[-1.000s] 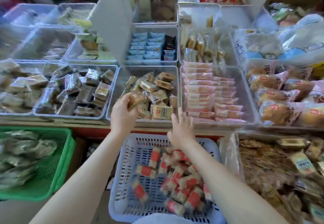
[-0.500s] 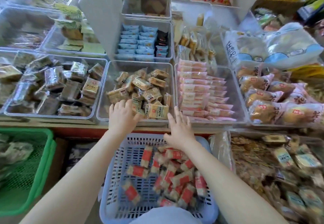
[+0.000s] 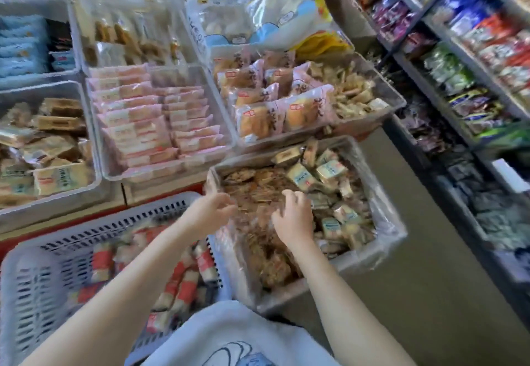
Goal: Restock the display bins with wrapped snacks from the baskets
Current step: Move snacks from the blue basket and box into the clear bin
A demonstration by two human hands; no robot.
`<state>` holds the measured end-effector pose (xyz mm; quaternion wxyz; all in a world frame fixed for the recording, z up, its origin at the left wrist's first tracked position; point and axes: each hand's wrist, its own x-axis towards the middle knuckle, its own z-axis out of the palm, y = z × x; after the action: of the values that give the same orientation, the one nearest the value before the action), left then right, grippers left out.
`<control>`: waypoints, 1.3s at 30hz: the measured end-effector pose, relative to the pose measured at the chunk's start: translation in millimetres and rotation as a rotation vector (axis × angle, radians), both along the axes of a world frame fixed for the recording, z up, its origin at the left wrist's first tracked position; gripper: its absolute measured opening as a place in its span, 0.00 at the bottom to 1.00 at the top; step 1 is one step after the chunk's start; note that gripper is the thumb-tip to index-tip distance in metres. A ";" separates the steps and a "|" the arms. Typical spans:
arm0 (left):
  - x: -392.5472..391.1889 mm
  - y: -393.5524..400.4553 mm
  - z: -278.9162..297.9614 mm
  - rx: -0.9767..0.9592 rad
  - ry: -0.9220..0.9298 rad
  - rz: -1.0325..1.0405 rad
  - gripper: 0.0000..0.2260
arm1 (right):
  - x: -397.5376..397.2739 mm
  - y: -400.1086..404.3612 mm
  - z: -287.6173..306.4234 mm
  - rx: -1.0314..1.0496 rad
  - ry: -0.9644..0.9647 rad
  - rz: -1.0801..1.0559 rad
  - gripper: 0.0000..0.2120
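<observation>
Clear, glossy plastic is seen everywhere: shallow rectangular display bins are set edge to edge on the counter, one filled with flat pink wrapped wafers stacked in neat overlapping rows, another with puffy pillow-shaped bread packs, another at the left with square tan wrapped cakes. Dark shelves of crinkled bright bags are ranged along the right. Below the counter a white slotted plastic basket is seen, holding small red-and-white wrapped snacks in a loose heap. Just beside it, to the right, a grey crate lined with thin wrinkled film is packed with brown, rough-looking wrapped snacks on its near side and small pale yellow packets on its far side. Both hands are lowered into this crate over the brown snacks: the left hand is loosely curled, and whether anything is held cannot be told through the blur; the right hand is curled with fingers down among the wrappers, its grasp likewise unclear.
</observation>
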<state>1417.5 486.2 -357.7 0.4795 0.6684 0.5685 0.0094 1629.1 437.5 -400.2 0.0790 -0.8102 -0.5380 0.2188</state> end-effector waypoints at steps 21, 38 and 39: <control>147.6 -26.8 -7.2 -0.303 -0.157 0.182 0.11 | 139.5 -35.3 14.3 -0.097 0.815 -0.488 0.20; -80.3 -13.2 17.5 -0.288 -0.811 0.878 0.12 | -132.7 55.1 66.8 0.032 0.971 -0.124 0.23; -103.1 -14.8 18.6 -0.259 -0.801 0.927 0.11 | -154.3 60.0 62.6 0.029 0.948 -0.065 0.23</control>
<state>1314.5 471.5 -339.1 0.6788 0.2334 0.5719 0.3971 1474.8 497.5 -337.5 0.3339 -0.6362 -0.4203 0.5543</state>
